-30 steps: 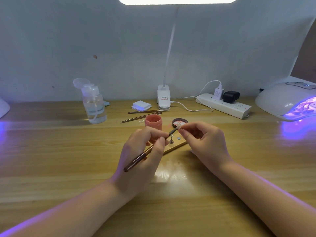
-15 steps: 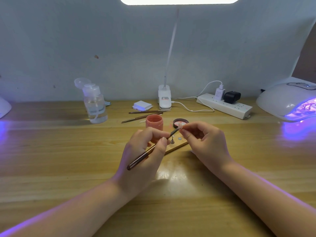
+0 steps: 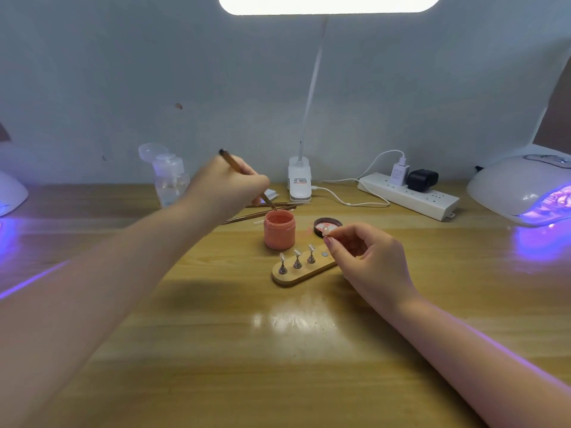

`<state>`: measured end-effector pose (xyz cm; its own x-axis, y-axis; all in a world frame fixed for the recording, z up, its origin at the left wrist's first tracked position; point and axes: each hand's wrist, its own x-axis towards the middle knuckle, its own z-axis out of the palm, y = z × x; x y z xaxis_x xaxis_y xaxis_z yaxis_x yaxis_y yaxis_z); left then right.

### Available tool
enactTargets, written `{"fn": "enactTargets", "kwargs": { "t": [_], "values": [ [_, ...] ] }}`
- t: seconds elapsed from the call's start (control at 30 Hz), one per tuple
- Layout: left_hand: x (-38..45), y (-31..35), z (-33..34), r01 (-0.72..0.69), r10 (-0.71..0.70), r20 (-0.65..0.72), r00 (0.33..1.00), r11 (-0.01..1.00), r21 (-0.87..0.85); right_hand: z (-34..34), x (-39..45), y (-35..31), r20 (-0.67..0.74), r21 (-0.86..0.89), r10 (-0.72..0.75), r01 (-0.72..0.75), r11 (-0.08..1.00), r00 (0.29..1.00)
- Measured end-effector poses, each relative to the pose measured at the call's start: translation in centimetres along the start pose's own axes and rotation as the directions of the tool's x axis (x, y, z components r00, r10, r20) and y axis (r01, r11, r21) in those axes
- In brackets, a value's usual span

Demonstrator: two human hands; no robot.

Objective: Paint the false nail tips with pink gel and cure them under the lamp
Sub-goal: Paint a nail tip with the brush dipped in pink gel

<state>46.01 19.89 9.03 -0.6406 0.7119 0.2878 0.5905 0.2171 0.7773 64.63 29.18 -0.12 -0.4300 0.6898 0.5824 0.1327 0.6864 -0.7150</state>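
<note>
My left hand (image 3: 227, 188) grips a thin brown brush (image 3: 247, 180), its tip dipped at the rim of the open pink gel jar (image 3: 279, 230). Between thumb and fingertip, my right hand (image 3: 367, 257) pinches a small nail tip (image 3: 325, 231) just above the right end of the wooden holder (image 3: 301, 274). Three nail tips (image 3: 297, 257) stand on metal pegs along that holder, and one bare magnet spot (image 3: 324, 254) shows at its right end. The jar's lid (image 3: 327, 225) lies behind my right hand's fingers. At the far right the white curing lamp (image 3: 519, 189) glows violet.
A clear pump bottle (image 3: 170, 180), two spare brushes (image 3: 265, 211) and a small white pad lie behind the jar. A clip desk lamp base (image 3: 299, 182), its cable and a power strip (image 3: 408, 196) line the back wall. Another violet-lit device (image 3: 10, 193) sits far left.
My left hand has lifted the brush away from the nail tip and swung it back and left to the gel jar. My right hand stays by the holder with the tip.
</note>
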Motion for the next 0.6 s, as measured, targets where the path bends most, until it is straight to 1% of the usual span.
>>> {"fn": "enactTargets", "kwargs": {
  "t": [0.1,0.23,0.37,0.4,0.47,0.53,0.6],
  "values": [
    [1.7,1.4,1.0,0.03,-0.049,0.144,0.988,0.991,0.132,0.0,0.0,0.1,-0.006,0.002,0.002,-0.002,1.0,1.0],
    [3.1,2.1,2.5,0.029,-0.094,0.212,0.973,0.957,0.289,0.1,0.0,0.2,0.003,-0.008,0.007,-0.007,1.0,1.0],
    [3.4,1.6,3.7,0.07,-0.176,0.269,0.947,0.93,0.361,0.1,0.0,0.2,0.0,-0.011,0.003,-0.003,1.0,1.0],
    [3.4,1.5,3.8,0.083,-0.19,0.274,0.943,0.93,0.358,0.1,0.0,0.2,0.001,-0.013,-0.001,0.001,1.0,1.0],
    [3.5,1.4,3.5,0.119,-0.199,0.26,0.945,0.948,0.295,0.1,0.0,0.2,0.004,-0.02,-0.007,0.007,1.0,1.0],
    [3.6,1.2,2.7,0.185,-0.215,0.225,0.95,0.972,0.147,0.1,0.0,0.2,0.004,-0.023,-0.011,0.011,1.0,1.0],
    [3.7,0.6,1.6,0.268,-0.265,0.185,0.947,0.963,0.006,0.1,0.0,0.2,0.001,-0.02,-0.01,0.01,1.0,1.0]
  ]
}}
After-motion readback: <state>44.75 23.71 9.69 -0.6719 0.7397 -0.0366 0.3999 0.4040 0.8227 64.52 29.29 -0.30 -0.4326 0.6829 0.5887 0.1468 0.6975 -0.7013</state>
